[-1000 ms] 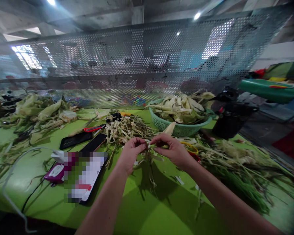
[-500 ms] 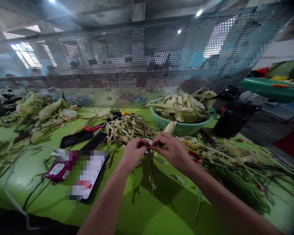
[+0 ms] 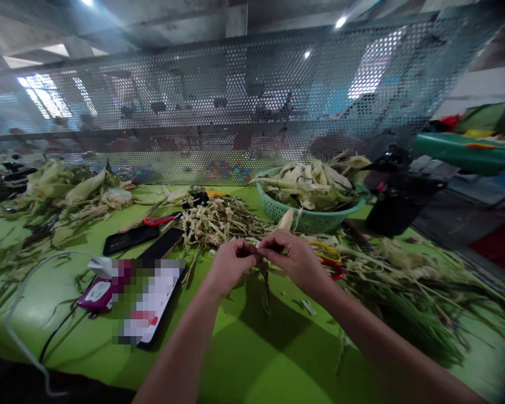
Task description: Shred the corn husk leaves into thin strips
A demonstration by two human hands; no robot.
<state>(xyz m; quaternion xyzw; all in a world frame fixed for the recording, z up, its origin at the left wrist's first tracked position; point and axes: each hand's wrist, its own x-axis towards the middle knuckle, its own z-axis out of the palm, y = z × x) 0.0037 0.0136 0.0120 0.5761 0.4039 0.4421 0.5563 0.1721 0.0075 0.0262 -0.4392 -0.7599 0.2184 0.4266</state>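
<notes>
My left hand [image 3: 229,265] and my right hand [image 3: 292,257] meet above the green table [image 3: 244,359], fingers pinched together on thin strips of corn husk [image 3: 264,280] that dangle between them. Just beyond the hands lies a pile of knotted husk strips [image 3: 216,221]. A teal basket [image 3: 307,219] heaped with pale husks stands behind my right hand. Scissors with red and yellow handles [image 3: 330,261] lie right of my right hand.
Two dark phones [image 3: 145,241] and a blurred packet lie at the left, with a purple charger [image 3: 95,294] and a white cable [image 3: 21,292]. Heaps of husks [image 3: 67,193] cover the far left; green stalks [image 3: 408,286] sprawl at the right. A perforated metal screen [image 3: 235,106] backs the table.
My hands have drawn closer together and the dangling husk strips hang shorter than a second ago. Nothing else on the table has moved.
</notes>
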